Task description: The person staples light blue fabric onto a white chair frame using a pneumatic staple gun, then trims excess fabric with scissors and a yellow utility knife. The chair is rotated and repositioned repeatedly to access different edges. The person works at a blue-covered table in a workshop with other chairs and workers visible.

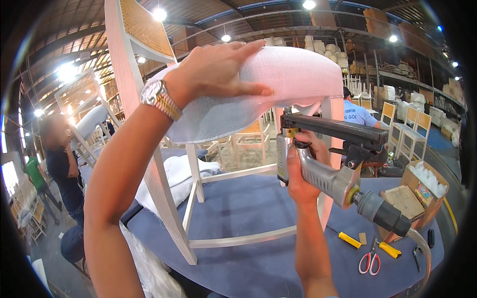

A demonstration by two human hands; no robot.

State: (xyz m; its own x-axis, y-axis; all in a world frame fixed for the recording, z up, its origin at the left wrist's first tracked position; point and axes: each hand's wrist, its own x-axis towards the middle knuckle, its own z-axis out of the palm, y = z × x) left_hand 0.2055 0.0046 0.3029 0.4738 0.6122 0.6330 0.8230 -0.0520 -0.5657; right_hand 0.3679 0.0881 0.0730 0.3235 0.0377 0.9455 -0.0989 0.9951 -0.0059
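My left hand, with a metal watch on the wrist, presses flat on the white fabric seat cushion of a whitewashed wooden chair that stands on the blue padded bench. My right hand grips the handle of a grey pneumatic staple gun. The gun's black nose is held up under the front edge of the seat, and its air hose runs off to the lower right. The chair's woven cane back rises at the upper left.
On the blue bench lie two yellow-handled tools, red-handled scissors and an open cardboard box. A person in dark clothes stands at the left beside another chair, and another in blue works behind. More chairs fill the background.
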